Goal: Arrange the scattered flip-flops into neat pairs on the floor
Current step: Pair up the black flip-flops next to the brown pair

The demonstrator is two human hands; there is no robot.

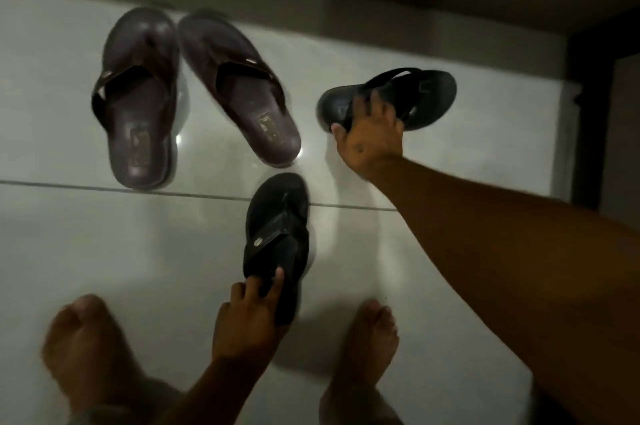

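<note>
The head camera looks steeply down, close above the tiled floor.

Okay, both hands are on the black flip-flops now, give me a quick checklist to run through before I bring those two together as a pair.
1. Left hand has a grip on the near black flip-flop at its heel end: ok.
2. Right hand has a grip on the far black flip-flop: ok, fingers over its middle and strap.
3. Black flip-flops pointing the same way: not ok, the far one lies sideways.
4. Brown flip-flops side by side: ok, though the right brown one is angled.
5. Bare floor for the black pair: ok, right of the brown ones.
6. Black pair is one left, one right: cannot tell.
</note>
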